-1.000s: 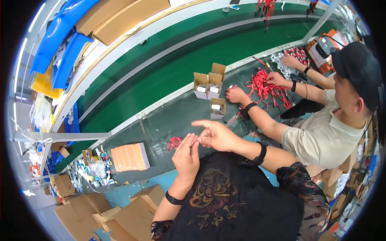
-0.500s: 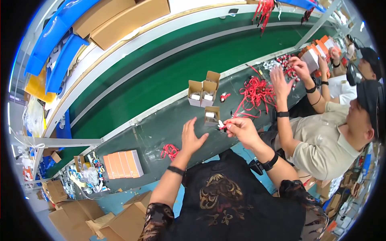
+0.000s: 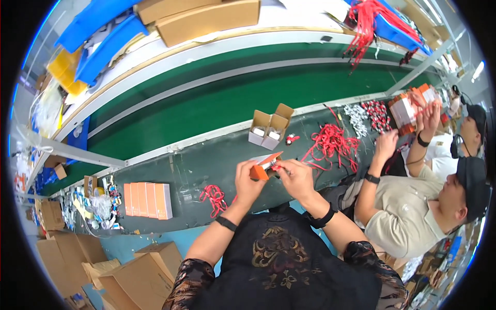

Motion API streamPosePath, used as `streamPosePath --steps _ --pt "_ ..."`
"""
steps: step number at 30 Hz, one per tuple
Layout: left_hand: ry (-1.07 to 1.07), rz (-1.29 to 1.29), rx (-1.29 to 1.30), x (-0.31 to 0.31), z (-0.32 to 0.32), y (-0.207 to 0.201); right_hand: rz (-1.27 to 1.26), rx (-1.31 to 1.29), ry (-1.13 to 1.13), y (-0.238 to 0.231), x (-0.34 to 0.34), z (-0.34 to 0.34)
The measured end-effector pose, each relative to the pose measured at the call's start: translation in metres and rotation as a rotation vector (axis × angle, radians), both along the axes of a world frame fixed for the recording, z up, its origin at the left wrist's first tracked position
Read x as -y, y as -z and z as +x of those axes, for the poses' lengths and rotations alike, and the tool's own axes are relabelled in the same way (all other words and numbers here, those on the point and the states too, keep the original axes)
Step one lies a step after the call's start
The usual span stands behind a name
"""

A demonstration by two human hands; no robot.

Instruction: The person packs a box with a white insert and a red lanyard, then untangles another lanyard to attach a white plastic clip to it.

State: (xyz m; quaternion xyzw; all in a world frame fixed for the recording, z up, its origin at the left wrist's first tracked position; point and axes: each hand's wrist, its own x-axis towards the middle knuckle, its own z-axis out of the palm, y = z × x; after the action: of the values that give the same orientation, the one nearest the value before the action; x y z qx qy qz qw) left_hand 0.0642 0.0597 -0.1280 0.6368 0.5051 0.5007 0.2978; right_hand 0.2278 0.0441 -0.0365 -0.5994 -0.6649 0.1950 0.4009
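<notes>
a person's bare left hand [image 3: 248,183] curls its fingers and thumb narrowly around the left side of a small orange-and-white box [image 3: 259,172], held tilted above a dark worktable [image 3: 181,178], in front of the wearer's chest. the right hand [image 3: 298,181] pinches a small red-and-white piece [image 3: 276,167] at the box's open right side; fingers partly hide the piece, so its full shape cannot be told. on the table, a loose red cord [image 3: 213,200] lies near the left hand, and farther left stands a row of orange-and-white boxes [image 3: 147,200]. beyond the hands are open boxes [image 3: 266,132] with pale contents; to their right lies a tangled pile of red cords [image 3: 333,147], near a co-worker in a beige shirt [image 3: 400,214].
</notes>
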Motion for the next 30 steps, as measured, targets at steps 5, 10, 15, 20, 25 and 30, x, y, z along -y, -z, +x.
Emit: streamPosePath --steps 5,10,15,20,25,30 --pt "-0.189 0.262 -0.232 0.009 -0.027 -0.026 -0.025 0.445 -0.125 -0.019 -0.012 -0.043" --pt "-0.279 0.268 -0.257 0.015 -0.049 -0.039 -0.434 -0.027 -0.43 -0.03 -0.031 -0.055" --pt "-0.321 -0.062 0.034 0.024 -0.058 -0.057 0.048 0.348 -0.476 -0.066 -0.009 -0.062" --pt "-0.276 -0.217 0.203 0.022 -0.068 -0.073 -0.041 0.134 -0.569 -0.081 -0.016 -0.059" --pt "-0.15 -0.057 -0.164 0.022 -0.076 -0.092 -0.277 0.46 -0.71 -0.06 -0.021 -0.058" --pt "-0.097 -0.183 0.068 0.026 -0.084 -0.074 -0.106 -0.052 -0.616 -0.065 -0.004 -0.043"
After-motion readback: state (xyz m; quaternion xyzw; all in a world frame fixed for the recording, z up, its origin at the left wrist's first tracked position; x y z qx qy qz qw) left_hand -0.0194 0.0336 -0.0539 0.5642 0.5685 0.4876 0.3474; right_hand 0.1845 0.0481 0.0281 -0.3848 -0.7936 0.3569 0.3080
